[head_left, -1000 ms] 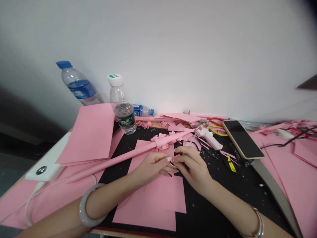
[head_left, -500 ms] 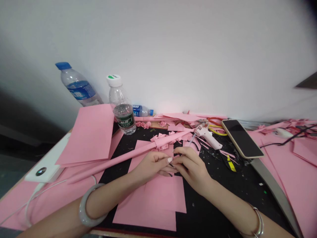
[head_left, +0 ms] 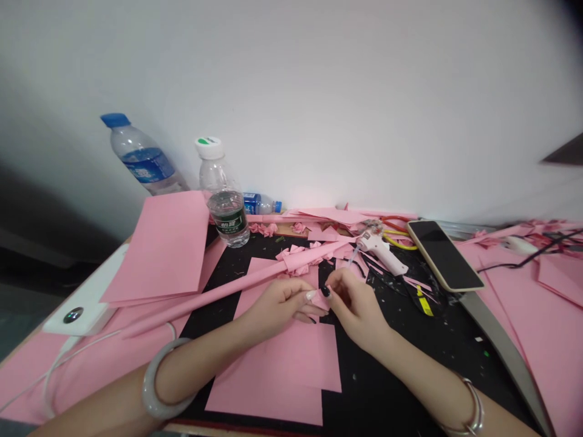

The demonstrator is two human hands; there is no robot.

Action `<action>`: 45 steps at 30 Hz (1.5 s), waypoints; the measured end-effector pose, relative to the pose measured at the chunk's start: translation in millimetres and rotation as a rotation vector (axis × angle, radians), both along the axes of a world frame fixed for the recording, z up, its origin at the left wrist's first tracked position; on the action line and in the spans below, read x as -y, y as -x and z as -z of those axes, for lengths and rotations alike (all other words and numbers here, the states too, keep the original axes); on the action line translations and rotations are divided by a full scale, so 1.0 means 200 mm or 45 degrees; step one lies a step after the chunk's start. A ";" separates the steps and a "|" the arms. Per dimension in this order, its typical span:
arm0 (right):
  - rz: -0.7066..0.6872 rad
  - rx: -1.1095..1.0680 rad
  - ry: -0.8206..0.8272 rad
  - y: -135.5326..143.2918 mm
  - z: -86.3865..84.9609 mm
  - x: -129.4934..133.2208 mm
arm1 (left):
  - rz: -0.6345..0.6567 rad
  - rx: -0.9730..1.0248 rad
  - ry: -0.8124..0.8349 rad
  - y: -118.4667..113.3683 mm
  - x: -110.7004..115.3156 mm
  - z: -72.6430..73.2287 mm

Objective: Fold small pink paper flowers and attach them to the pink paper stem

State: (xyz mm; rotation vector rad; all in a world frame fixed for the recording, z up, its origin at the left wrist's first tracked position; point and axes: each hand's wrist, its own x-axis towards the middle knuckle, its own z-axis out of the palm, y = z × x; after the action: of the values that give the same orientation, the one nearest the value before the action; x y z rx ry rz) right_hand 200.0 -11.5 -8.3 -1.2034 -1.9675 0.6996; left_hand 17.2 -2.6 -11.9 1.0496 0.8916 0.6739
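Between the fingertips of both hands is a small piece of pink paper (head_left: 320,299). My left hand (head_left: 283,305) pinches its left side, thumb on top and other fingers beneath. My right hand (head_left: 357,308) grips its right side between thumb and curled fingers. Below the hands lie flat pink sheets (head_left: 268,382) on the black mat (head_left: 392,376). A long rolled pink paper tube (head_left: 218,295) runs diagonally behind my left hand, with folded pink paper pieces (head_left: 303,258) around its upper end. Beyond my right hand rests a white glue gun (head_left: 385,252).
Left stand a blue-capped bottle (head_left: 143,159), a white-capped bottle (head_left: 226,203) and a white device (head_left: 79,306) with a cable, partly under pink sheets (head_left: 159,243). Right are a phone (head_left: 444,255), yellow-tagged cord (head_left: 424,301) and more pink paper (head_left: 542,328). Another bottle (head_left: 262,203) lies behind.
My right hand has turned and its fingers have curled in, with the thumb now over the paper. More of the small pink piece shows between the hands. My left hand has barely moved.
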 end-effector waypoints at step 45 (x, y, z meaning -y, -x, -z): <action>-0.150 0.097 -0.147 0.00 -0.01 -0.03 | -0.045 -0.106 -0.294 0.01 0.00 0.01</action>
State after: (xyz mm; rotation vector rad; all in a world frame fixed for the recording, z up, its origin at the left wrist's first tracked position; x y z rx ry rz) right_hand 199.0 -5.8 -6.7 -1.0654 -2.1256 0.5973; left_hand 14.6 -1.6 -13.6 1.2774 0.9212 0.7807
